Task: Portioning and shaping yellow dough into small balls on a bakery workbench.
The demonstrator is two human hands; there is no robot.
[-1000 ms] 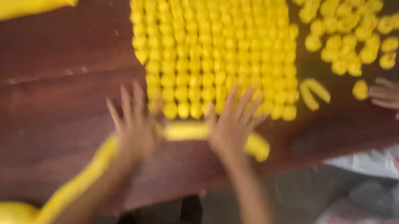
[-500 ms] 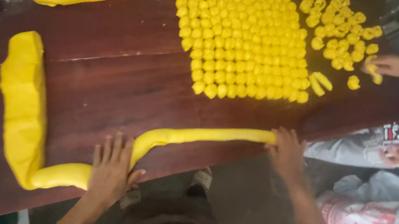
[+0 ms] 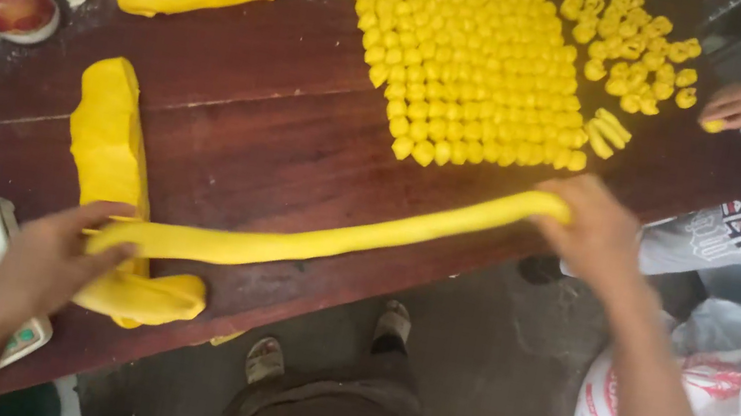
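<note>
i see my left hand (image 3: 52,259) grasping one end of the long yellow dough rope (image 3: 324,241), my right hand (image 3: 595,227) grasping the other end. the rope stretches just over the dark worktop (image 3: 258,97), below the small dough pieces (image 3: 477,64).

A long yellow dough rope (image 3: 324,241), smooth and evenly thick, stretches slantwise along the front edge of a dark wooden table (image 3: 264,118), lower at its left end, higher at its right, each end gripped.
</note>
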